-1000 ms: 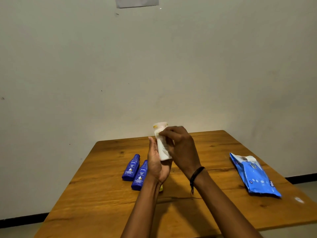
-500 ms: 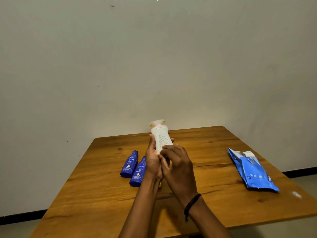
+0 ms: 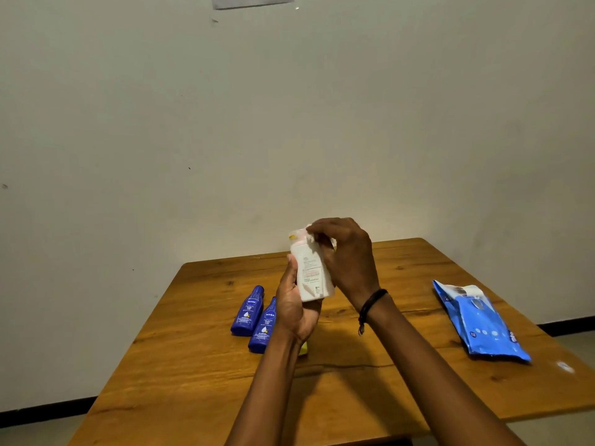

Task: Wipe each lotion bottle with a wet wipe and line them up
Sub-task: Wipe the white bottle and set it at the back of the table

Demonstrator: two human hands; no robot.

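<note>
White bottle is up off the table, over its middle, held roughly upright with the cap end away from the camera and the printed label facing it. Left hand grips the lower half, fingers curled round the base. Right hand comes over the top, fingers bent and pinching a white wipe against the cap and neck; part of the wipe hangs down the bottle's right side. Just left of the left hand, two blue bottles lie flat side by side on the table, caps toward the wall: far blue bottle in full view, near blue bottle partly behind the wrist. A small yellow item pokes out under the left forearm; can't tell what it is. Black wristband on the right wrist. Blue wipe pack lies flat, well apart at the table's right side, flap peeled open. Table is bare brown wood with a dark crack across the grain, pushed against a plain off-white wall. Grey paper is stuck high on the wall; black skirting runs along the floor.
</note>
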